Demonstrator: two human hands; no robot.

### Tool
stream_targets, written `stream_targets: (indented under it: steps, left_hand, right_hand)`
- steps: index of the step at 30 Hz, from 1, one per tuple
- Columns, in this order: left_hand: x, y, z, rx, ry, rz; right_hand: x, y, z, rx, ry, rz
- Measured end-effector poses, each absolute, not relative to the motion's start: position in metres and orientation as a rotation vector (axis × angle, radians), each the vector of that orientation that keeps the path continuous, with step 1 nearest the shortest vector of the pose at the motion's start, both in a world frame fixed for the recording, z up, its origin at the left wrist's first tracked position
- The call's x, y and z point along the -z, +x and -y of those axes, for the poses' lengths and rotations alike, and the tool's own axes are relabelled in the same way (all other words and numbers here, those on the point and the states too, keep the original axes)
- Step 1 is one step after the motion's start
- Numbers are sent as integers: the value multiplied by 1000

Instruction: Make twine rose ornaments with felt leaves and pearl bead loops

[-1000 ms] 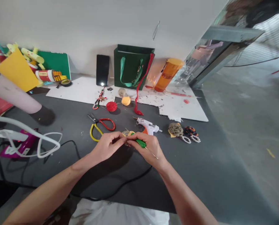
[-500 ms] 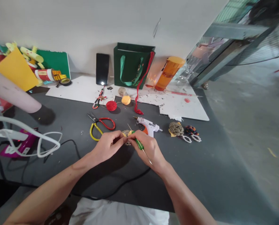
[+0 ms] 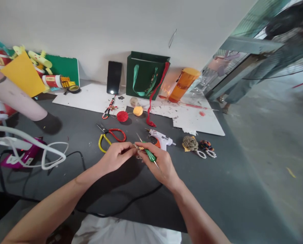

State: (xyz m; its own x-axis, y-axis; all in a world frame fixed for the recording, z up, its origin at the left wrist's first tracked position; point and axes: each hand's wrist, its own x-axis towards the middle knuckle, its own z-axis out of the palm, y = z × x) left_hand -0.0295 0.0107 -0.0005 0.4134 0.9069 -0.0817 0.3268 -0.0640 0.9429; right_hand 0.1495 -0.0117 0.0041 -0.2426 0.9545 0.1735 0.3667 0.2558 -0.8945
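Observation:
My left hand (image 3: pixel 119 155) pinches a small yellowish-grey piece (image 3: pixel 139 148) in front of me, mostly hidden by fingers; a beaded loop shows just below it. My right hand (image 3: pixel 159 161) is closed round a green-handled tool (image 3: pixel 150 155) with thin metal at both ends, its fingertips also at the piece. Beyond my hands lie scissors (image 3: pixel 106 136) with one red and one yellow handle, and a white glue gun (image 3: pixel 162 139). To the right, a grey-brown rope flower (image 3: pixel 190 143) and a dark multicoloured flower (image 3: pixel 206 146) each have a pearl loop.
Behind stand a phone (image 3: pixel 114 78), a green bag (image 3: pixel 146 74) and an orange bottle (image 3: pixel 184 84). Red (image 3: pixel 122 116) and yellow (image 3: pixel 138 110) balls lie nearer. At the left are a purple power strip (image 3: pixel 24 154), white cables and a pink cylinder (image 3: pixel 19 95). A person's legs (image 3: pixel 250 81) show at right.
The view has shifted slightly. My right fingers have opened up a little around the small piece, and the tool has tilted. A person's legs have come into view at the upper right.

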Motion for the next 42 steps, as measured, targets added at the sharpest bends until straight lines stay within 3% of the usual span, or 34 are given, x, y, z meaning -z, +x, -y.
stream_targets:
  steps: [11,30,42]
  left_hand:
    - [6,-26,-5,-672,1671,-1114]
    - [8,-26,-11,-767,1786,-1375]
    - [34,-15,-24,-744,1879,-1295]
  right_hand:
    - [-7,157,8,-981,-1262,1801]
    - [-14,177,24,-654,-1297,1885]
    - [30,175,65,-749,-1428,1810]
